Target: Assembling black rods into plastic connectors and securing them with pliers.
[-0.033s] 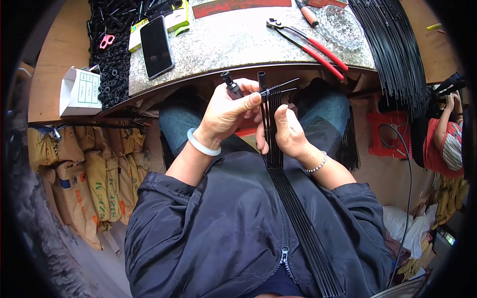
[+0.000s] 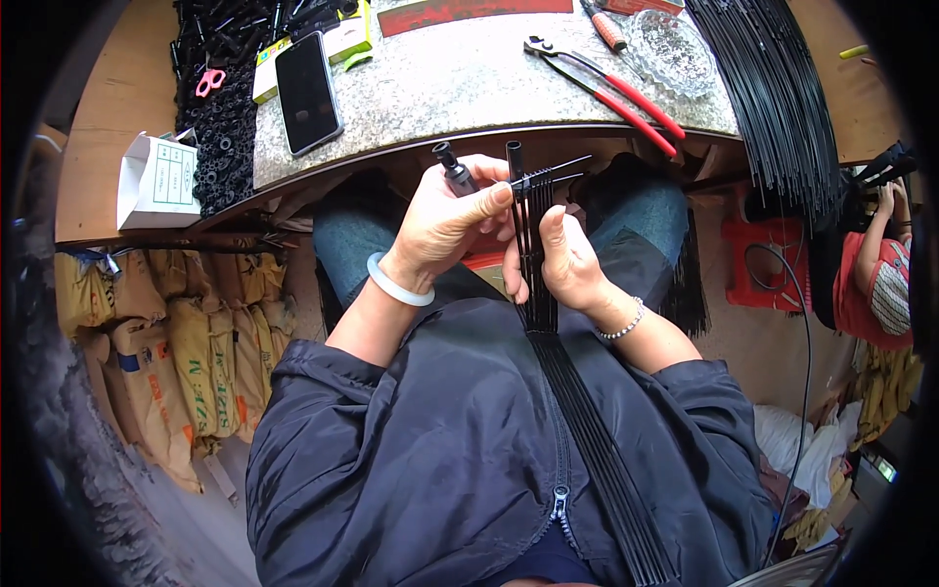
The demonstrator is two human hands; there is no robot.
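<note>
My left hand [image 2: 445, 225], a white bangle on its wrist, is closed around a small black cylindrical part [image 2: 452, 166]; its fingertips also pinch a thin black rod [image 2: 558, 169] that sticks out to the right. My right hand [image 2: 569, 259], with a bead bracelet, grips a bundle of long black rods [image 2: 534, 210] standing upright between both hands. The bundle runs down over my dark jacket [image 2: 597, 440] to the lower edge. Both hands touch at the bundle, just in front of the table edge.
The speckled stone tabletop [image 2: 469, 88] carries a phone [image 2: 308, 93], red-handled pliers [image 2: 616, 83], a glass dish [image 2: 670, 49] and a heap of black parts [image 2: 225, 127] with pink scissors [image 2: 208, 80]. More black rods [image 2: 773, 98] hang at right. Another person [image 2: 880, 274] sits far right; sacks [image 2: 186, 352] stand left.
</note>
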